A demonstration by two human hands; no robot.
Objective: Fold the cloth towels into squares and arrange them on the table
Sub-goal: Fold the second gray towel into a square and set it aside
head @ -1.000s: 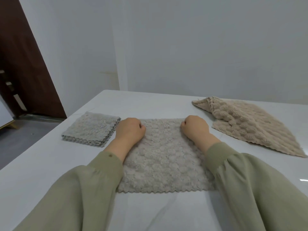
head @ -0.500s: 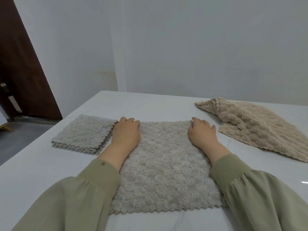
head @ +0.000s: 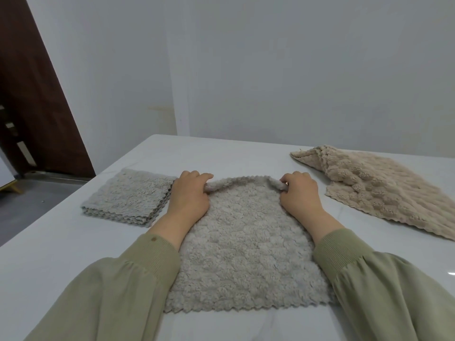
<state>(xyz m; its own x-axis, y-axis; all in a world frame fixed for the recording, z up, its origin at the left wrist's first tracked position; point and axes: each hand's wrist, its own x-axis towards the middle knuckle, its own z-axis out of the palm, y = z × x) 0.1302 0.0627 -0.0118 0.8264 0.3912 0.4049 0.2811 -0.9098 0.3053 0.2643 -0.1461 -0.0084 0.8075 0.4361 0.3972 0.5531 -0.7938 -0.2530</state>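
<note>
Folding stands a third done: my left hand (head: 189, 196) and right hand (head: 300, 196) pinch the far corners of the flat grey towel (head: 241, 254), folded grey towel (head: 128, 195) just left of it, beige towel (head: 384, 190) right of it not yet folded.

I face a plain white wall (head: 270, 70) beyond the far edge of my glossy white table (head: 49, 242). Past its left edge lie grey floor (head: 37, 195) and a dark brown door (head: 32, 107).

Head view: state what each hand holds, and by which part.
The left hand pinches the far-left corner of the spread grey towel; the right hand pinches its far-right corner.
</note>
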